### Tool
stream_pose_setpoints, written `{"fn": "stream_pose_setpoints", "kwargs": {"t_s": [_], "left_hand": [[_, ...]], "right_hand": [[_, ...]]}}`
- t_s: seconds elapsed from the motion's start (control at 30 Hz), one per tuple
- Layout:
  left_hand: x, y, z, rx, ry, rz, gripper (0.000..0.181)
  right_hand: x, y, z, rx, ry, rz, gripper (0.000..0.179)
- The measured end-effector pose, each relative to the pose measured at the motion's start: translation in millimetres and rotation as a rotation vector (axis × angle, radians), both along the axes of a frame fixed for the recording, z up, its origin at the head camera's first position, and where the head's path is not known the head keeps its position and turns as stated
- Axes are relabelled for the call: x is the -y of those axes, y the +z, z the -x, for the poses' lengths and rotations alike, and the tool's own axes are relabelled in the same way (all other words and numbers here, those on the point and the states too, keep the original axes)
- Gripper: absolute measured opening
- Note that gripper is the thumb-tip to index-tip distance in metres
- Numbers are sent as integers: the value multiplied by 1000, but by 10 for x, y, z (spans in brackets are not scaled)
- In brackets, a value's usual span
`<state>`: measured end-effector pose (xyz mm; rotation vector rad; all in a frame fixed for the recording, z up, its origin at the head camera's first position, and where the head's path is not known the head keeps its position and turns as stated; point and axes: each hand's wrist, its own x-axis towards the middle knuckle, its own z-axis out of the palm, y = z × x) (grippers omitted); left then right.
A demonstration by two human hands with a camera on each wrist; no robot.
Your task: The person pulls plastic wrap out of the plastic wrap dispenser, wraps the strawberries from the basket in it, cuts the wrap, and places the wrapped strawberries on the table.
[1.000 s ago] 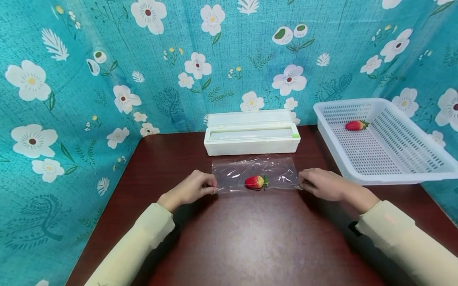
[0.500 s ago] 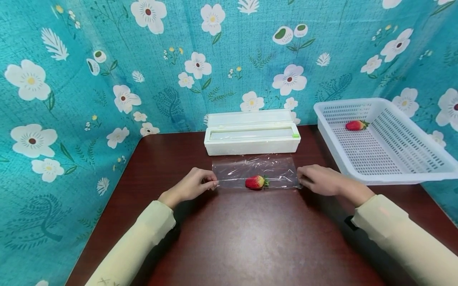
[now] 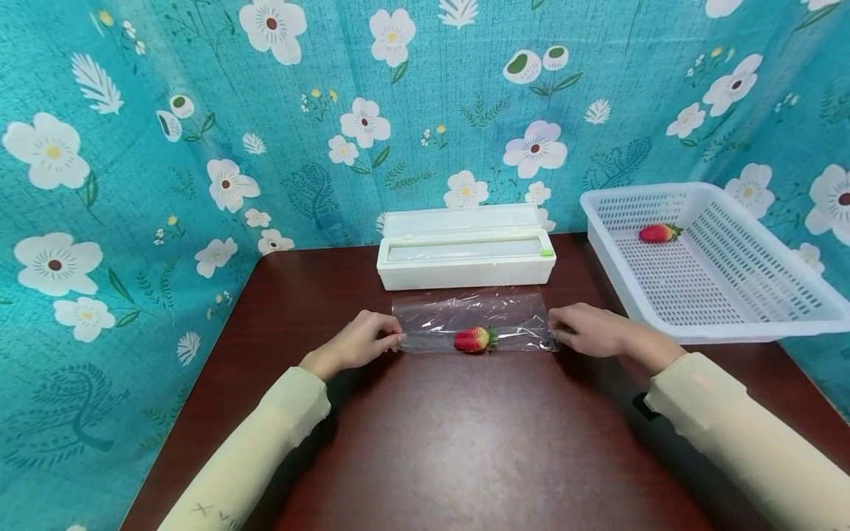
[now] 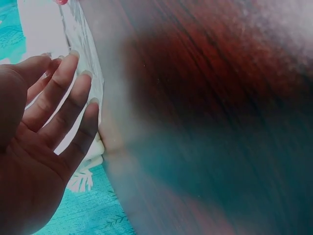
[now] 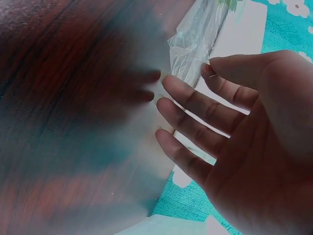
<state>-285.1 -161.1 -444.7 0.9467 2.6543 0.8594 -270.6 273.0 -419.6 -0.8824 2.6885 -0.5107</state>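
Note:
A sheet of clear plastic wrap (image 3: 425, 313) lies on the dark wooden table, with a red strawberry (image 3: 471, 340) near its front edge, green leaves pointing right. My left hand (image 3: 361, 341) pinches the wrap's left front corner between thumb and index finger. At the opposite corner, my right hand (image 3: 591, 330) pinches the film the same way. Between the hands, a strip of film stretches across at the strawberry's level. In the right wrist view the wrap (image 5: 188, 54) looks crinkled at the fingertips, and the other three fingers extend loosely. Similar loose fingers (image 4: 66, 105) show in the left wrist view.
Behind the wrap stands a white wrap dispenser box (image 3: 465, 275), its lid raised, with a green tab at right. A white perforated basket (image 3: 704, 328) holding another strawberry (image 3: 657, 233) sits at the right. A floral teal curtain (image 3: 319, 184) hangs behind the table (image 3: 451, 442).
Both hands have shifted slightly away from the body, and the right also a little left, carrying the wrap's front edge up toward the strawberry. The strawberry stays in place.

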Motion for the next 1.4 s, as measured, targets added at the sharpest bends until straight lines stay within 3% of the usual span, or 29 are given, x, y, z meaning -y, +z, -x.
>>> {"fn": "stream_pose_setpoints", "kwargs": {"t_s": [0.57,1.17,1.3,1.4], "left_hand": [[-63,-44,44,-7,24,98,10],[-99,-117,69,-70,62,179,11],[-104,-132,69,-100,57,194,10],[-113,-140,72,-161,33,203,12]], "right_hand": [[63,-41,101,56,-13,-78,14],[88,-70,111,25,7,-118,17],[89,-99,122,24,3,-132,17],[94,-110,124,22,-3,-137,17]]}}
